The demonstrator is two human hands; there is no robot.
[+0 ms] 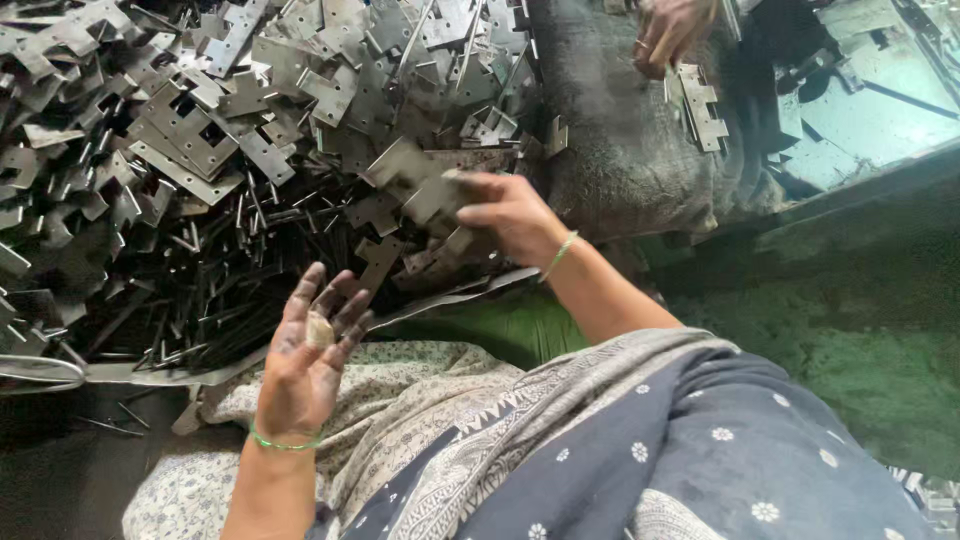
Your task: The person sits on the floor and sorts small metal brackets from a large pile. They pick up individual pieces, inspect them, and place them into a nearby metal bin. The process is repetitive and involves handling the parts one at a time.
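A flat grey stamped-metal plate with notched edges sits pinched in the right hand, at the near edge of the big heap of grey metal stampings, too many to count. Nearer than the heap, the left hand lies palm-up with fingers spread, one small pale metal piece resting on them, over patterned cloth. Beyond the heap's right edge, another person's hand holds one notched grey strip above a dark sack.
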